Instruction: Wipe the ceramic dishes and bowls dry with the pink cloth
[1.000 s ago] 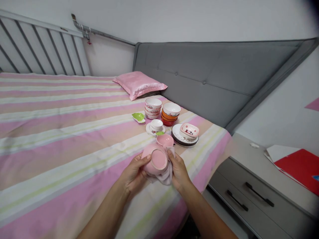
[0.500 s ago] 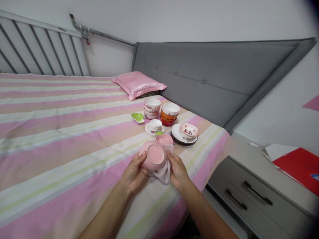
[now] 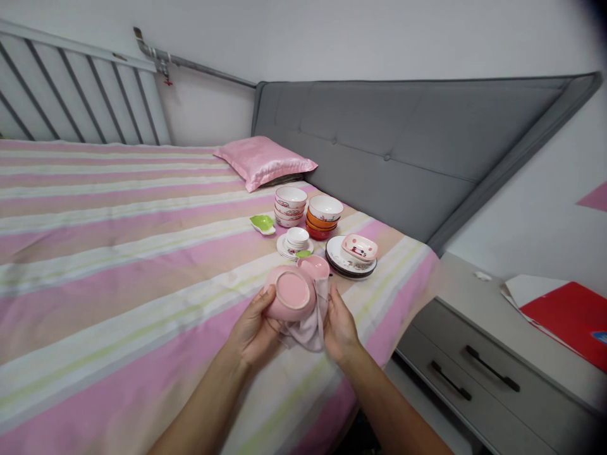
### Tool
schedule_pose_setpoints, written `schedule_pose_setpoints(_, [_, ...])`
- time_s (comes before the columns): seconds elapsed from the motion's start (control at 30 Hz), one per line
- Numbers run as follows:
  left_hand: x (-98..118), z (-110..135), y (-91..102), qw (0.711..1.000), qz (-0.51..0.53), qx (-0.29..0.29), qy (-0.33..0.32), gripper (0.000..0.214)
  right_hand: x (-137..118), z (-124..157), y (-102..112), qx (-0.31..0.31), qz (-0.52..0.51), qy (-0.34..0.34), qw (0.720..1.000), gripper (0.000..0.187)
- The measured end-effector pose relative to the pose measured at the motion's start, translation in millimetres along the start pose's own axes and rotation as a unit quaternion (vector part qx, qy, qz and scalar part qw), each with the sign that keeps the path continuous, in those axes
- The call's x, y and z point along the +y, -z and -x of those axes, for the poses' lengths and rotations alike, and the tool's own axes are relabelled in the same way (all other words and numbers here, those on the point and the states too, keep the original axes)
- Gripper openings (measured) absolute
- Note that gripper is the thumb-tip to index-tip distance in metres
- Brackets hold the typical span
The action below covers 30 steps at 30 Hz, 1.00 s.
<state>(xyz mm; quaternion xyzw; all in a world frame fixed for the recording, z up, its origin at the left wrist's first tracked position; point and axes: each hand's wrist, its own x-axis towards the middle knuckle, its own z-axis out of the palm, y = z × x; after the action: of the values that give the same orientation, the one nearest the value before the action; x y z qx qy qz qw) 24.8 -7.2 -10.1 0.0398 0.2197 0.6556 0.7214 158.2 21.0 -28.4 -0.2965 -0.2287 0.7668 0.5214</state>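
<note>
My left hand (image 3: 253,328) grips a pink bowl (image 3: 290,294), tipped so its underside faces me, over the near right part of the bed. My right hand (image 3: 339,325) is closed on a pale pink cloth (image 3: 308,328) that is pressed against the bowl's side and hangs below it. Just behind the held bowl, a second pink bowl (image 3: 315,265) stands upright on the striped bedsheet (image 3: 118,265).
Beyond the hands stand stacked bowls (image 3: 291,205), an orange and white stack (image 3: 325,216), small cups on a saucer (image 3: 296,239), a green leaf dish (image 3: 263,223) and plates with a small pink dish (image 3: 353,256). A grey drawer unit (image 3: 474,360) with red paper (image 3: 569,316) stands right.
The bowl has been turned in my left hand, its base now tilted further up and left. My right hand with the cloth has slid lower along its side.
</note>
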Motion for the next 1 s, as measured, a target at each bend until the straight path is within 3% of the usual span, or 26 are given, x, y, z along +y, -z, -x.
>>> schedule_pose_setpoints(0.27, [3.3, -3.2, 2.3, 0.997, 0.051, -0.010, 0.049, 0.038, 2.4, 1.5, 3.4, -0.047, 0.002, 0.018, 0.999, 0.028])
schedule_pose_setpoints(0.5, [1.6, -3.5, 4.7, 0.999, 0.028, -0.006, 0.038, 0.035, 2.2, 3.0, 0.2, -0.080, 0.000, 0.010, 0.997, 0.048])
schedule_pose_setpoints(0.7, [-1.6, -2.5, 6.5, 0.999, 0.014, -0.028, 0.010, 0.027, 9.3, -1.0, 6.5, -0.060, 0.049, 0.041, 0.996, 0.037])
schedule_pose_setpoints(0.9, [-0.3, 0.9, 1.6, 0.995, -0.009, -0.092, 0.019, 0.013, 14.2, -6.2, 14.8, -0.033, 0.099, 0.074, 0.992, 0.040])
schedule_pose_setpoints(1.0, [0.6, 1.7, 1.5, 0.995, -0.027, -0.093, 0.028, 0.013, 14.1, -6.1, 14.8, -0.012, 0.103, 0.079, 0.991, 0.041])
